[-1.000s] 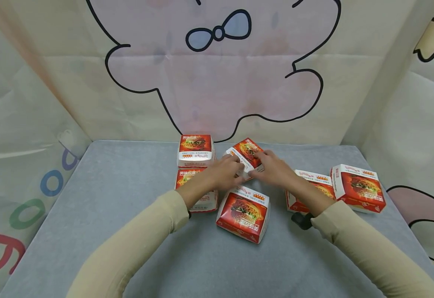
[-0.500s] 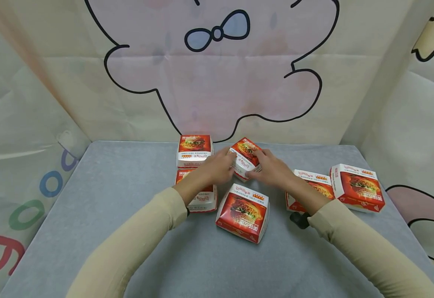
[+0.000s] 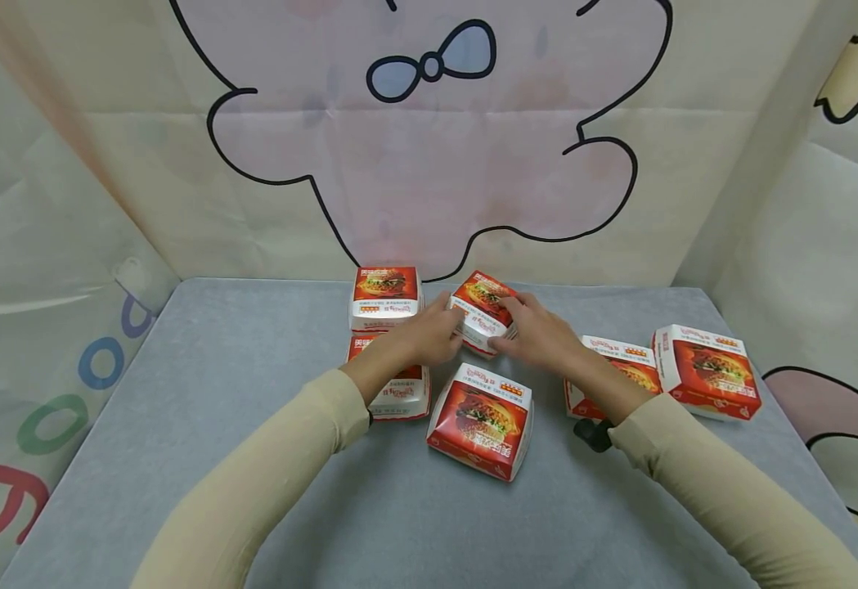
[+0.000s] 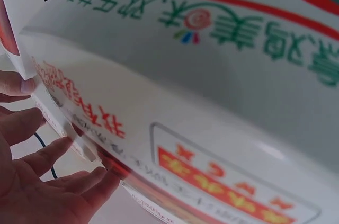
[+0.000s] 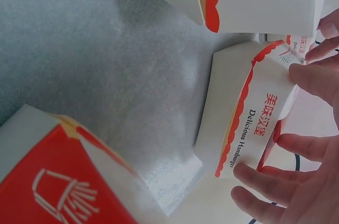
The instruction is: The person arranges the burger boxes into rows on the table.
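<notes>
A red and white hamburger box [image 3: 483, 307] with a burger picture sits turned at an angle near the back edge of the table. My left hand [image 3: 432, 331] holds its left side, while my right hand [image 3: 539, 331] grips it from the right, thumb at the front and fingers on the far side. In the right wrist view, the right-hand fingers [image 5: 302, 168] spread along the box's side [image 5: 257, 113]. Several left-hand fingers [image 4: 45, 160] show in the left wrist view behind a large near box [image 4: 212, 86]. Another hamburger box [image 3: 480, 421] lies just in front of both hands.
Left of the hands, one box [image 3: 387, 296] stands at the back with another box [image 3: 402, 393] right before it, partly covered by my left arm. At the right are a tilted box [image 3: 708, 372] and a neighbouring box [image 3: 623, 360] beside my right forearm. Grey cloth [image 3: 274, 343] covers the table.
My left hand has shifted slightly left and away from me, baring more of the held box's front. That box has turned and moved a little; the other boxes have stayed put.
</notes>
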